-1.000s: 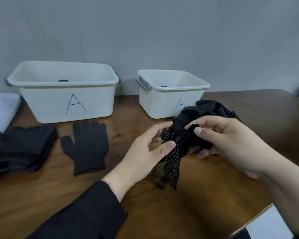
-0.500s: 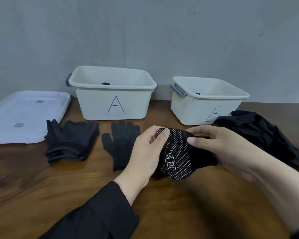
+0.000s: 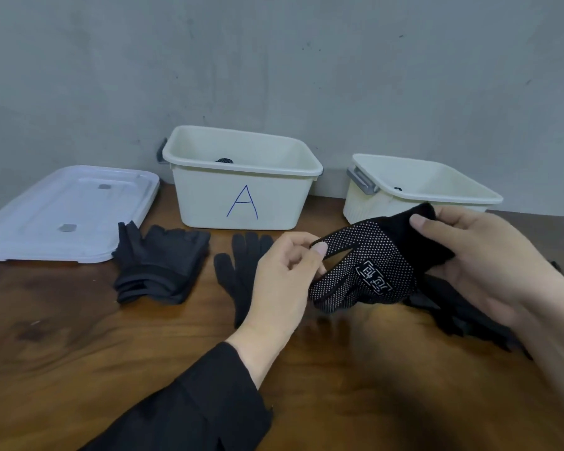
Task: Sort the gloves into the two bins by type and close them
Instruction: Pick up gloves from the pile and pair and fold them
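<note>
Right now a black dotted glove (image 3: 368, 271) is held up above the counter (image 3: 79, 336) between both hands, palm side showing its white grip dots and a white printed emblem. The left hand (image 3: 284, 281) has its grip closed on the glove's thumb end, pinching it between thumb and curled fingers, while the right hand (image 3: 479, 265) has its grip closed on the cuff, thumb on top and fingers beneath. Under the right hand a dark heap of more gloves (image 3: 463, 320) lies on the counter. Just left of the left hand, a single plain black knit glove (image 3: 238, 268) lies flat, fingers pointing toward the wall, and further left sits a stack of dark gloves (image 3: 160, 265). Behind these stands the cream bin marked A (image 3: 241, 187), open, with something small and dark visible inside. To its right stands a second cream bin (image 3: 420, 187), also open, with a grey handle; its label is hidden by the held glove. A white lid (image 3: 66, 213) lies flat at the far left.
</note>
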A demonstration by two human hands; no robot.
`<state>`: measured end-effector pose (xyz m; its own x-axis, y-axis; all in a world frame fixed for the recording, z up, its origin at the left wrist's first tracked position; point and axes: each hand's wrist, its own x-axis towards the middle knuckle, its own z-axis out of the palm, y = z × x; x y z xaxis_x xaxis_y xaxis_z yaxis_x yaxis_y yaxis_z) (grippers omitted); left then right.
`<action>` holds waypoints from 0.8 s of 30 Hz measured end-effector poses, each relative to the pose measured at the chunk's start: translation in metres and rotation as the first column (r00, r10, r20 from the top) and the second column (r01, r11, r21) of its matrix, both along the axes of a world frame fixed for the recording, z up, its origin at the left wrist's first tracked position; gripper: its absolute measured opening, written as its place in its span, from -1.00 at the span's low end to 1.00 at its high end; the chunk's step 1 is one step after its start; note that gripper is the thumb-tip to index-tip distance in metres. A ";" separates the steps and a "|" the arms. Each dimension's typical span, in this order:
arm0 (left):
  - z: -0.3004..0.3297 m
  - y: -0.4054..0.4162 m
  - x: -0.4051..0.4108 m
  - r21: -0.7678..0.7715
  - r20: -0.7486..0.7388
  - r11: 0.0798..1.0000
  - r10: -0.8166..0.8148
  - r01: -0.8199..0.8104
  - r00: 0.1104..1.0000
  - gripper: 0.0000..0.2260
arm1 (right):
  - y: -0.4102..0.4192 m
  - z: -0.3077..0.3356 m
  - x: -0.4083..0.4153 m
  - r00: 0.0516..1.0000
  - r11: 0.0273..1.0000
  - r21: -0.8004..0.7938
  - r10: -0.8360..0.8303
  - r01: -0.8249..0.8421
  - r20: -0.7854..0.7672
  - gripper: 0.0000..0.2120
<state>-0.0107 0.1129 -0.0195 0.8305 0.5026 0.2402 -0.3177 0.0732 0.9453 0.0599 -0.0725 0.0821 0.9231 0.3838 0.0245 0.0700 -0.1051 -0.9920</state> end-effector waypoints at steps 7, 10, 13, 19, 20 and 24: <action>-0.003 0.063 -0.026 0.295 0.078 0.921 0.242 -0.254 0.967 -0.89 | 0.028 0.019 0.016 0.984 0.968 -0.235 0.125 -0.092 0.127 -0.89; -0.005 0.087 -0.036 0.380 0.090 0.861 0.330 -0.339 0.940 -0.86 | 0.056 0.025 0.028 0.952 0.911 -0.410 0.157 -0.037 0.262 -0.86; -0.007 0.103 -0.040 0.425 0.095 0.813 0.397 -0.397 0.913 -0.85 | 0.088 0.029 0.040 0.886 0.893 -0.444 0.147 0.072 0.440 -0.86; -0.005 0.108 -0.041 0.391 0.142 0.781 0.472 -0.487 0.870 -0.78 | 0.131 0.001 0.017 0.678 0.940 -0.327 0.180 0.095 0.713 -0.91; -0.005 0.108 -0.041 0.401 0.148 0.773 0.475 -0.491 0.868 -0.76 | 0.133 -0.018 0.009 0.648 0.918 -0.390 0.256 0.070 0.717 -0.91; -0.007 0.108 -0.040 0.431 0.150 0.765 0.463 -0.479 0.874 -0.70 | 0.126 -0.107 -0.034 0.603 0.612 -0.782 0.669 -0.115 0.435 -0.56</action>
